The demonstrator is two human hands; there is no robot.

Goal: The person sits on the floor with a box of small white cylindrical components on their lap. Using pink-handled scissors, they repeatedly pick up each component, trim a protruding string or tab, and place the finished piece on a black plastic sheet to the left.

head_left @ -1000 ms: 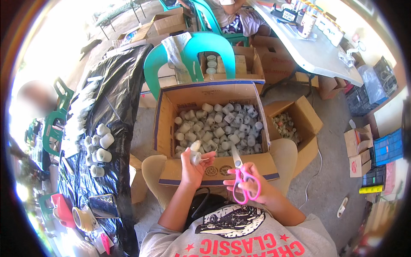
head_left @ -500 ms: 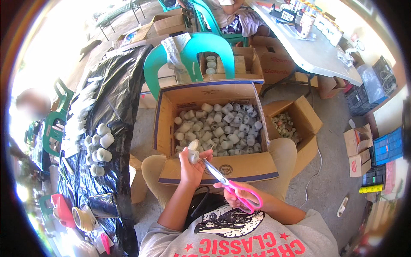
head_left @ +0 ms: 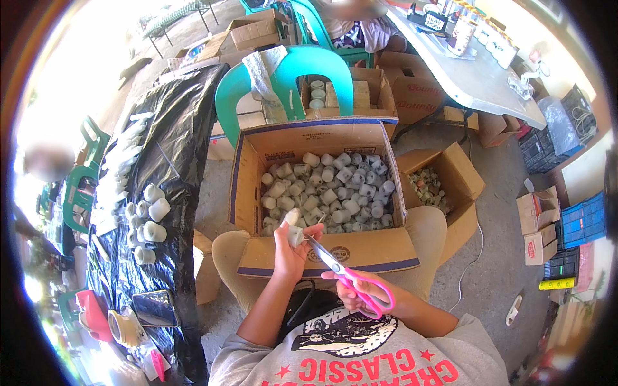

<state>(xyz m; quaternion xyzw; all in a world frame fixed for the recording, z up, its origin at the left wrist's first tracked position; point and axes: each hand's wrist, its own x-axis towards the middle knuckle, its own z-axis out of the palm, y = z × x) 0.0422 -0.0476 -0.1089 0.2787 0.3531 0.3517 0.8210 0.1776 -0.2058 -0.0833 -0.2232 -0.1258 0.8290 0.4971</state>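
Note:
My left hand [head_left: 291, 258] is closed on a small whitish-grey cylinder [head_left: 295, 237], shaped like a votive candle, above the near flap of a large cardboard box [head_left: 270, 262]. A white covering shows on one of its fingertips. In my right hand [head_left: 353, 294] is a pair of scissors [head_left: 380, 305] with pink handles. Their blades point up and left, tips close to the cylinder and my left fingers. Whether the tips touch it I cannot tell. Inside the box lie many similar cylinders [head_left: 322, 193].
To the left, a black plastic sheet [head_left: 183, 257] bears several cylinders [head_left: 154, 231], a phone [head_left: 156, 309] and a beige roll [head_left: 121, 328]. A smaller box [head_left: 465, 190] with scraps stands right of the large one. Beyond are a green chair [head_left: 226, 96] and a table [head_left: 476, 87].
My left hand and the cylinder have shifted very slightly to the right. My right hand still holds the scissors in nearly the same place.

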